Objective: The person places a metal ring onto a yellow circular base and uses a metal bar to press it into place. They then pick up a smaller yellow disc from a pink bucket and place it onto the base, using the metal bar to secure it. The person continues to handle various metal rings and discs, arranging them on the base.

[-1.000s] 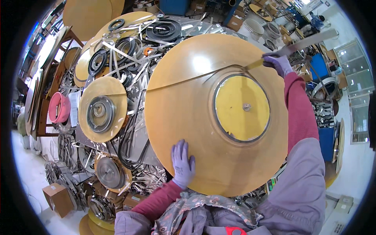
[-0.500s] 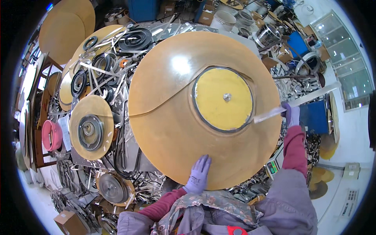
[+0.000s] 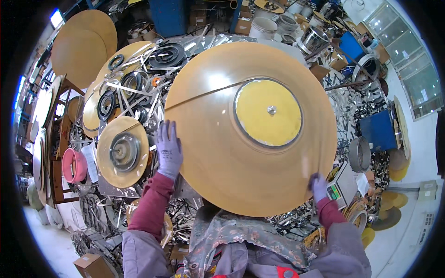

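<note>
A large tan disc [image 3: 213, 171] with a round yellow centre [image 3: 266, 113] and a metal knob [image 3: 271, 110] lies before me. From its left edge a thin dark band [image 3: 204, 95] runs nearly straight to the top of the centre. My left hand [image 3: 169, 150], in a lilac glove, rests open at the disc's left edge, fingers stretched upward. At the lower right edge my gloved right hand [image 3: 318, 186] is closed, somewhat blurred, on a flat pale strip [image 3: 321, 150]. Motion smears the strip, seen almost edge-on over the disc.
To the left stands a smaller tan reel [image 3: 123, 152] with a coil at its middle. Beyond it are black rings [image 3: 167, 55] among loose metal strips. A pink basin [image 3: 74, 165] sits further left. On the right is a scale [image 3: 342, 187] beside a metal ring [image 3: 359, 154].
My right hand has brought the strip down and inward to the disc's lower right. The left hand moved from the near edge to the left edge. The slack band now runs straighter.
</note>
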`<state>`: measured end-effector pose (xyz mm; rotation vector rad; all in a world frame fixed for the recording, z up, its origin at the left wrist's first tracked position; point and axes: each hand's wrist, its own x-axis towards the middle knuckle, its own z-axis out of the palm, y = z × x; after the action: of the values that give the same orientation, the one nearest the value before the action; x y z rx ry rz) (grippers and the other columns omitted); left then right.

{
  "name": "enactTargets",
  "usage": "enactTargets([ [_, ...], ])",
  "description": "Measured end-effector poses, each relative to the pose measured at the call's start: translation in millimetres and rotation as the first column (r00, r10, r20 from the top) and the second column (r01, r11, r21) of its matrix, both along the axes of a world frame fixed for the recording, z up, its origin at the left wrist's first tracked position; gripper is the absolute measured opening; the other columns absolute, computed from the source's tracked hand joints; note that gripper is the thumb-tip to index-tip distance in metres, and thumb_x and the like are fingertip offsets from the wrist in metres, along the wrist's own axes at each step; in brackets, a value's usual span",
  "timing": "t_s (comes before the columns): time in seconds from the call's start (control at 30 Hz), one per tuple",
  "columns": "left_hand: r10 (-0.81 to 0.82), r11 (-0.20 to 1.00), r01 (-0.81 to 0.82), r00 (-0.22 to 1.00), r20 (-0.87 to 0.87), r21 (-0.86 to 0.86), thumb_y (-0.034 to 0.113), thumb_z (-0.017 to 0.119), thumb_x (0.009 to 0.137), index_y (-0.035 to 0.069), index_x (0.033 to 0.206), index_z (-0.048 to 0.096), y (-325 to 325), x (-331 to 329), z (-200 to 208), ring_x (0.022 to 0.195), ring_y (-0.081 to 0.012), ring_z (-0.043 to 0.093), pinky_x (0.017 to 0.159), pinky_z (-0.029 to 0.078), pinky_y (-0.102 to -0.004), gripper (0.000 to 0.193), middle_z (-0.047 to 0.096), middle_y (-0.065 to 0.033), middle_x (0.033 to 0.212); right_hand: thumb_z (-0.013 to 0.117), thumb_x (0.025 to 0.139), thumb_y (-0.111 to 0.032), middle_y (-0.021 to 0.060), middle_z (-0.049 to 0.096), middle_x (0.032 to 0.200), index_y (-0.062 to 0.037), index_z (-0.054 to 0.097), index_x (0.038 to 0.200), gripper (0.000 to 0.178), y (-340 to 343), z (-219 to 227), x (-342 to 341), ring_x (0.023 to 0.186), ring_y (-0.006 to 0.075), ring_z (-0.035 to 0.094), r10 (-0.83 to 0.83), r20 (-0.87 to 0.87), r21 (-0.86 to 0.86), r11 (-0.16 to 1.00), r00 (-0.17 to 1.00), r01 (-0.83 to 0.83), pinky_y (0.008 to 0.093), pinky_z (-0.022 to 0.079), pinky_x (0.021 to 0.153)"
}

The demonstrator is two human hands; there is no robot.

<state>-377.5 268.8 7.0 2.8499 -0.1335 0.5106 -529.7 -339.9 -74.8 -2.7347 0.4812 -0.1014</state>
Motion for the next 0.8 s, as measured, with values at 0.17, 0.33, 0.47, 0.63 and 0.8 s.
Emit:
enactTargets([
  [0.17, -0.095, 0.988, 0.082, 0.991, -0.093, -0.13, 0.01, 0.054, 0.083, 0.0, 0.14, 0.035, -26.9, -37.2, 3.5, 0.134, -0.0393, 0.029, 0.11, 0.025, -0.0518, 0.061, 0.034, -0.0209, 0.143, 0.042, 0.09, -0.009, 0.007, 0.06, 0.081, -0.005, 0.056, 0.104, 0.02, 233.8, 63.6, -35.2, 0.059, 0.0179, 0.06, 0.092, -0.434, 0.784, 0.53, 0.896, 0.325, 0.0303, 0.052, 0.052],
  [0.33, -0.21, 0.973, 0.196, 0.971, -0.113, -0.122, 0.012, 0.058, 0.079, -0.003, 0.135, 0.039, -54.1, -61.9, -0.4, 0.132, -0.0407, 0.031, 0.108, 0.026, -0.0515, 0.061, 0.035, -0.0223, 0.141, 0.058, 0.087, -0.008, 0.0073, 0.065, 0.093, 0.0007, 0.056, 0.12, 0.034, 320.4, 102.6, 28.2, 0.077, 0.012, 0.06, 0.433, -0.018, 0.925, 0.35, 0.901, -0.15, 0.0275, 0.051, 0.067],
  [0.47, -0.151, 0.984, 0.122, 0.957, -0.247, -0.13, 0.014, 0.058, 0.08, -0.003, 0.134, 0.04, -75.5, -100.6, 1.1, 0.133, -0.0411, 0.03, 0.109, 0.025, -0.052, 0.06, 0.035, -0.023, 0.142, 0.065, 0.085, -0.009, 0.0031, 0.061, 0.095, -0.0007, 0.056, 0.122, 0.04, 237.0, 132.4, 77.4, 0.082, 0.0084, 0.054, 0.29, 0.143, 0.758, 0.583, 0.946, -0.293, 0.0239, 0.047, 0.074],
  [0.63, -0.064, 0.986, 0.016, 0.956, -0.285, -0.168, 0.018, 0.06, 0.08, -0.004, 0.133, 0.04, -127.0, -137.0, -14.3, 0.134, -0.0426, 0.028, 0.111, 0.023, -0.0526, 0.061, 0.032, -0.0243, 0.143, 0.064, 0.085, -0.017, 0.0136, 0.066, 0.102, 0.0013, 0.057, 0.125, 0.045, 64.7, 60.5, 133.9, 0.088, 0.0211, 0.063, 0.11, 0.354, 0.268, 0.939, 0.929, -0.214, 0.0326, 0.049, 0.081],
  [0.8, 0.087, 0.971, -0.149, 0.948, -0.306, -0.186, 0.019, 0.058, 0.081, -0.006, 0.135, 0.038, -182.7, -161.9, -32.4, 0.138, -0.0429, 0.024, 0.115, 0.018, -0.0511, 0.062, 0.028, -0.0253, 0.147, 0.063, 0.086, -0.016, 0.0182, 0.068, 0.101, 0.004, 0.057, 0.124, 0.044, 2.6, 25.4, 173.7, 0.089, 0.0265, 0.065, 0.119, 0.139, 0.261, 0.953, 0.983, -0.152, 0.0364, 0.049, 0.084],
])
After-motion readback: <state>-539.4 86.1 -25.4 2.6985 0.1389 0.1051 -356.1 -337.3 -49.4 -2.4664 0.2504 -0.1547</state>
